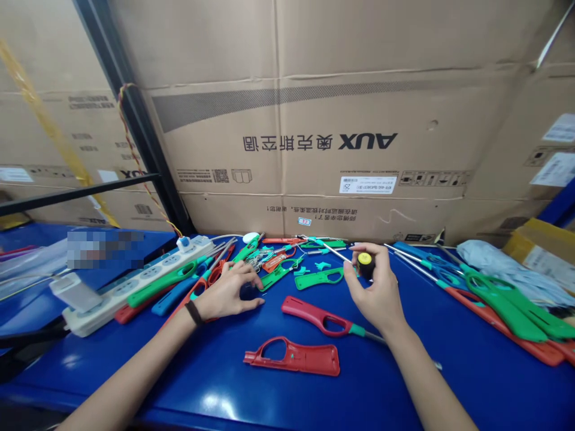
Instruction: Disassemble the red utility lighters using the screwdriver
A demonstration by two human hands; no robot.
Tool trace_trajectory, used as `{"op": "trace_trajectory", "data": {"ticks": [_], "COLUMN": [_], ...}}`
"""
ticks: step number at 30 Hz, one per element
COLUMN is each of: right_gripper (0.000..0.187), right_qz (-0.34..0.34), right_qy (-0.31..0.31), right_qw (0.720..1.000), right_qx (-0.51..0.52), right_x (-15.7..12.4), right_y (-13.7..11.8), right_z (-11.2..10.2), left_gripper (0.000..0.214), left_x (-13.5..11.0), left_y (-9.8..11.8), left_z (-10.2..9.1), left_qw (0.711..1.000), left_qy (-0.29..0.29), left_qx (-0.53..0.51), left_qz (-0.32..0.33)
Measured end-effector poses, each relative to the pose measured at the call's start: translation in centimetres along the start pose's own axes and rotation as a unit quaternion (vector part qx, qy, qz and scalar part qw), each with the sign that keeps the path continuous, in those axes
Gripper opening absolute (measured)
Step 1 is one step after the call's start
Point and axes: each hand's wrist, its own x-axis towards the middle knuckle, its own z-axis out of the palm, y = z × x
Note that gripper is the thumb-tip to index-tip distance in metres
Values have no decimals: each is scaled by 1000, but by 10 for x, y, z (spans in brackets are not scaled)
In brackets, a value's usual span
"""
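Observation:
My right hand (376, 287) is closed round a screwdriver (365, 262) with a black handle and yellow cap; its thin shaft points up and left over the parts. My left hand (229, 292) rests on the blue table (215, 383) with fingers curled, pinching something small I cannot make out, beside a heap of green and red lighter parts (278, 260). A red long-nosed lighter (321, 317) lies between my hands. Nearer to me lies a red half-shell of a lighter handle (294, 357).
A white power strip (135, 287) lies at the left with green, blue and red lighters against it. More long lighters (503, 305) are piled at the right, next to a grey bag (503, 263). Large cardboard boxes (314, 131) wall off the back.

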Motion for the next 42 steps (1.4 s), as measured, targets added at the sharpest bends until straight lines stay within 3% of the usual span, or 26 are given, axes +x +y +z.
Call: {"op": "trace_trajectory", "data": {"ticks": [3,7,13,25,31,35,38,42], "right_gripper": [20,20,19,18,19,19,19,19], "right_qz": [-11,-20,-37,-26,-18,-9,-3,2], "right_qy": [2,-21,-64,-71,-82,-92,-102,-106], "right_qw": [1000,999,997,996,996,996,995,994], "right_qx": [-18,-26,-36,-39,-28,-19,-21,-31], "right_x": [-3,-4,-7,-7,-7,-7,-7,-7], "right_y": [5,8,11,10,9,8,8,9], "right_z": [0,1,4,3,3,5,5,4], "left_gripper": [16,16,18,17,18,19,18,18], "left_x": [-2,-4,-2,2,0,6,14,25], "left_y": [4,6,7,10,12,23,33,42], "left_z": [-1,-2,4,9,11,8,3,-6], "left_qw": [999,998,998,998,994,988,988,984], "left_qy": [28,23,25,33,96,116,91,-1], "left_qx": [14,34,33,28,-52,-88,-70,-7], "left_qz": [24,48,36,38,18,52,101,177]}}
